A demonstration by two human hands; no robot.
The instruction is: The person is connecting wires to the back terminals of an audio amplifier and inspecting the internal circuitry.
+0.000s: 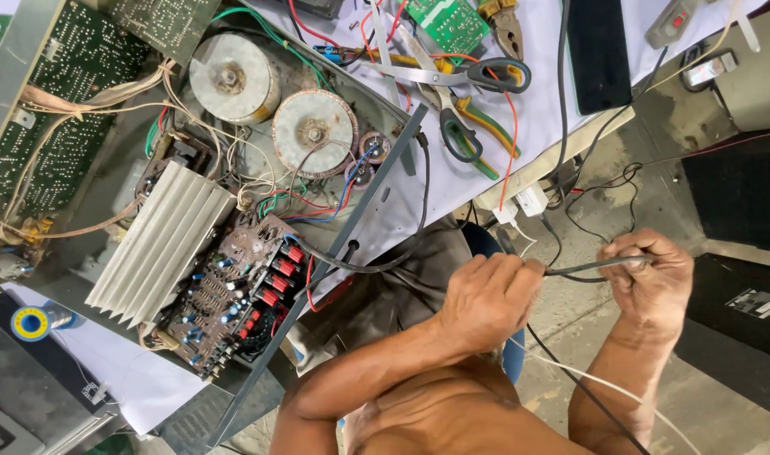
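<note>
Grey-metal open amplifier chassis (233, 194) at left on the white-covered counter (452, 181), ribbed aluminium heat sink (162, 244) and two round wound transformers (313, 131) inside. Mid-frame, left hand (490, 299) fisted around thin black cable (583, 268). Further right, right hand (650, 278) pinched closed on same cable, off the counter edge.

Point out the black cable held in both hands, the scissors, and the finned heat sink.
black cable (580, 267), head view, on the stretch between the two hands.
scissors (452, 93), head view, near the blades' pivot.
finned heat sink (162, 244), head view, middle of the pale fins.
</note>
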